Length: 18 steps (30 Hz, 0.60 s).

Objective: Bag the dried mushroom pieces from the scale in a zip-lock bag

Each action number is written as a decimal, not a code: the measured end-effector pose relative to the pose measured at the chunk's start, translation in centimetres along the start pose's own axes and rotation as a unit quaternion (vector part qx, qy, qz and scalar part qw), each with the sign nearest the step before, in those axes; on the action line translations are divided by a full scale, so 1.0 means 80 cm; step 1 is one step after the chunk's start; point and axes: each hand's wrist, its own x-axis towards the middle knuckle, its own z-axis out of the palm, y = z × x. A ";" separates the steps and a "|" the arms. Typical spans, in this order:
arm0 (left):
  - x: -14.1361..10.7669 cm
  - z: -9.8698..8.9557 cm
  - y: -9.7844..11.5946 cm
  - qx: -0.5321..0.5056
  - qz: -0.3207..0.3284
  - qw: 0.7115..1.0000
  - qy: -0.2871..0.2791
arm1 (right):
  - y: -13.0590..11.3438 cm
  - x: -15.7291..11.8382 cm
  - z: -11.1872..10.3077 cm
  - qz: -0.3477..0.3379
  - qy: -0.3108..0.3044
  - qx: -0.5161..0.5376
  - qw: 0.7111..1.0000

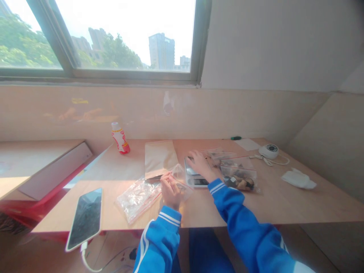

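Observation:
My left hand (170, 189) is closed in a pinch on a clear zip bag (178, 173) with a red seal line. Under and left of it lies a pile of clear plastic bags (137, 199). My right hand (200, 166) reaches over a small digital scale (200, 182), fingers apart above its plate. Whether the fingertips touch the plate or something small on it, I cannot tell. Just right of that hand are filled zip bags (240, 176) with dark and tan pieces inside. Behind my left hand a flat brown paper packet (159, 157) lies on the table.
A phone (85, 216) on a white cable overhangs the table's front left edge. Further back stands a red and white bottle (120, 138). To the right are a small white fan (269, 151), a crumpled white wrapper (298, 179), a paper sheet (248, 144) and a green-handled tool (236, 138).

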 end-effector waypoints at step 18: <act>0.000 0.000 0.000 0.005 -0.010 1.000 0.008 | 0.025 0.017 0.007 0.024 -0.033 -0.004 0.999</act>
